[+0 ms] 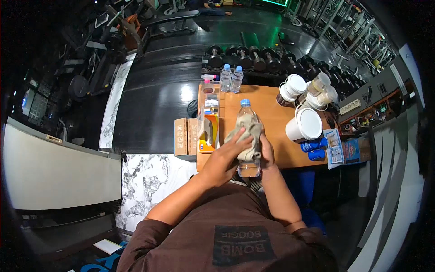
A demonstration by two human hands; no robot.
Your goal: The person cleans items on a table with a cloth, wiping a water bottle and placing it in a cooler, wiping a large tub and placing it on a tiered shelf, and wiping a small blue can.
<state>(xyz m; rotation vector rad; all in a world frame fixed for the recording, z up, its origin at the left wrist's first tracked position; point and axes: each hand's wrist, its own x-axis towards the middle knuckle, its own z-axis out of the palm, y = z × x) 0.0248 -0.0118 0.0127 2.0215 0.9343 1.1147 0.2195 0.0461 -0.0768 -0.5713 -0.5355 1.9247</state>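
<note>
At the left of centre, brown cartons (181,136) stand beside the wooden table (269,115). At the frame's middle, the person's left hand (230,153) is closed over a beige cloth (249,131) wrapped around a blue-capped clear bottle (249,170), whose right side the right hand (268,153) grips; farther right, a white bucket (310,124) stands on the table.

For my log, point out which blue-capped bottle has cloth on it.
The bottle between left hand and right hand, cloth over its middle; the other two bottles stand side by side, uncovered.
</note>
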